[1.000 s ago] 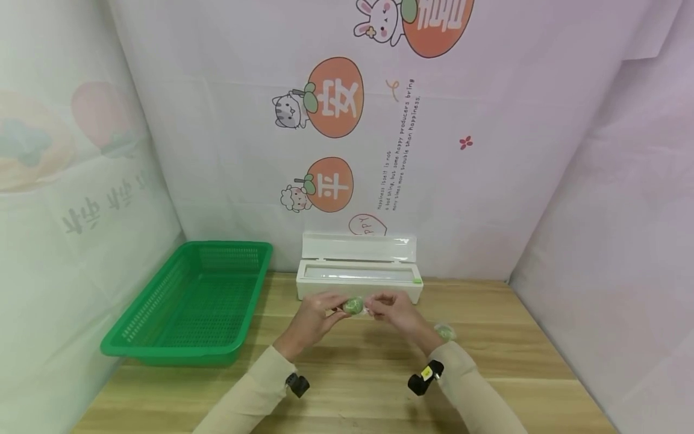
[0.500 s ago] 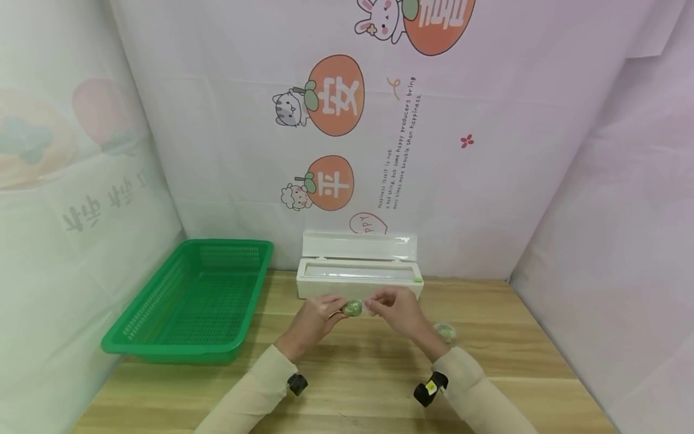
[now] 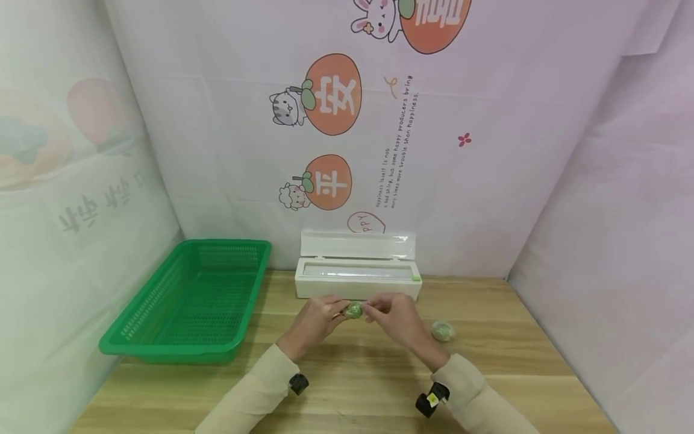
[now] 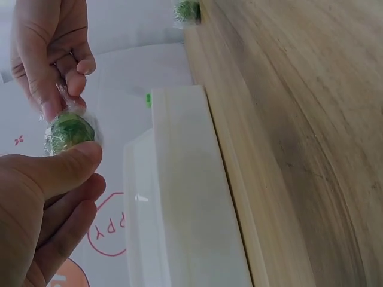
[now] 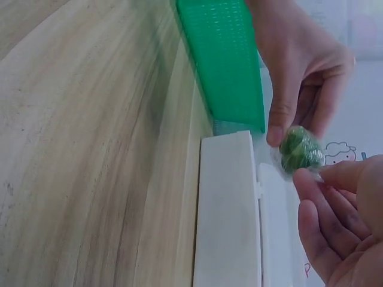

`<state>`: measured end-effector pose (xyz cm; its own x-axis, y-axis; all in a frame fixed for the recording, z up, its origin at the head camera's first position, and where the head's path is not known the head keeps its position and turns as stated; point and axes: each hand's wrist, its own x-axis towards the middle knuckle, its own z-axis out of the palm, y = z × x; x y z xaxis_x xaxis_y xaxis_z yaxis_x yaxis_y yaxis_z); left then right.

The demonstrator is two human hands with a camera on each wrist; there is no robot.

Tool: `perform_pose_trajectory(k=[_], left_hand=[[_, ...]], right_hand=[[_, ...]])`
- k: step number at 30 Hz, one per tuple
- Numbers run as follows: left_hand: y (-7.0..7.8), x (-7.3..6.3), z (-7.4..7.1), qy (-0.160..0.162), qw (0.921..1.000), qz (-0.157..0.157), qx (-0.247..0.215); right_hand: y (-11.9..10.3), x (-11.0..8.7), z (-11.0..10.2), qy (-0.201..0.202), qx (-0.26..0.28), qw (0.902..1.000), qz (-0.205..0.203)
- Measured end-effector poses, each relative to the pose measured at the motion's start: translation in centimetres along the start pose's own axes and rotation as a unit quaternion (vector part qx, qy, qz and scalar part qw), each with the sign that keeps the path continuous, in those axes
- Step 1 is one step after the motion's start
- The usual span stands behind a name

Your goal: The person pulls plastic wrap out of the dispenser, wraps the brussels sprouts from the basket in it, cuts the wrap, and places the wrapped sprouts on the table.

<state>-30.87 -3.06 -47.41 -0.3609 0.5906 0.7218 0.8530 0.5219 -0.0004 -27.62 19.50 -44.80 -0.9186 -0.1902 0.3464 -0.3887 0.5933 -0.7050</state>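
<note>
A small round green vegetable [image 3: 353, 310] wrapped in clear cling film is held above the table, just in front of the white box. My left hand [image 3: 315, 322] pinches it from the left between thumb and fingers. From the other side, my right hand [image 3: 398, 318] pinches the gathered film at its end, as the left wrist view shows. In the right wrist view, the leafy wrapped vegetable [image 5: 299, 149] lies between both sets of fingertips. A second wrapped green vegetable [image 3: 443, 331] sits on the table beside my right wrist.
The white cling film dispenser [image 3: 358, 288] stands against the back wall with its lid [image 3: 358, 245] raised. A green plastic basket [image 3: 246, 301] is on the left of the wooden table [image 3: 347, 386]. Fabric walls enclose the back and sides.
My right fingertips have come a little closer to the wrapped vegetable since half a second ago. The vegetable has turned slightly, and my left hand has stayed almost in place.
</note>
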Motion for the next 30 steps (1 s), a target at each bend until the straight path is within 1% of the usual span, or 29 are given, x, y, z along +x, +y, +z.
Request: perform_pose_trajectory(k=[5, 9, 11, 14, 16, 17, 19, 21, 23, 24, 26, 28, 30], left_hand=[[0.2, 0.0, 0.6, -0.020, 0.9994, -0.020, 0.022], [0.6, 0.0, 0.9, -0.028, 0.9980, -0.045, 0.034], [0.7, 0.0, 1.0, -0.036, 0.9970, -0.059, 0.037], [0.8, 0.2, 1.0, -0.047, 0.9947, -0.087, 0.027], [0.7, 0.1, 1.0, -0.047, 0.9924, -0.113, 0.005], [0.6, 0.1, 1.0, -0.044, 0.9908, -0.127, -0.011], [0.3, -0.1, 1.0, -0.037, 0.9855, -0.156, -0.055], [0.1, -0.4, 0.9, -0.025, 0.9780, -0.177, -0.108], [0.0, -0.7, 0.8, -0.015, 0.9695, -0.187, -0.158], [-0.1, -0.8, 0.8, -0.010, 0.9655, -0.188, -0.180], [0.1, -0.9, 0.6, -0.003, 0.9586, -0.186, -0.216], [0.4, -0.8, 0.5, -0.002, 0.9544, -0.182, -0.237], [0.7, -0.7, 0.3, -0.004, 0.9527, -0.179, -0.246]], right_hand=[[-0.4, -0.2, 0.8, 0.008, -0.035, 0.9985, -0.042], [-0.8, -0.5, 1.5, 0.003, -0.048, 0.9967, -0.066], [-0.9, -0.8, 1.7, -0.016, -0.047, 0.9962, -0.072], [-0.9, -1.0, 1.5, -0.069, -0.041, 0.9939, -0.076], [-0.8, -0.9, 1.1, -0.101, -0.024, 0.9927, -0.061], [-0.6, -0.8, 0.8, -0.108, -0.017, 0.9927, -0.052], [-0.1, -0.4, 0.1, -0.111, 0.004, 0.9935, -0.027], [0.6, 0.0, -0.5, -0.102, 0.034, 0.9942, -0.006], [1.4, 0.3, -0.8, -0.100, 0.065, 0.9928, 0.003], [1.8, 0.4, -0.8, -0.107, 0.086, 0.9905, 0.010], [2.4, 0.6, -0.6, -0.128, 0.133, 0.9826, 0.020], [2.9, 0.6, -0.2, -0.143, 0.171, 0.9743, 0.032], [3.2, 0.6, 0.2, -0.147, 0.196, 0.9685, 0.044]])
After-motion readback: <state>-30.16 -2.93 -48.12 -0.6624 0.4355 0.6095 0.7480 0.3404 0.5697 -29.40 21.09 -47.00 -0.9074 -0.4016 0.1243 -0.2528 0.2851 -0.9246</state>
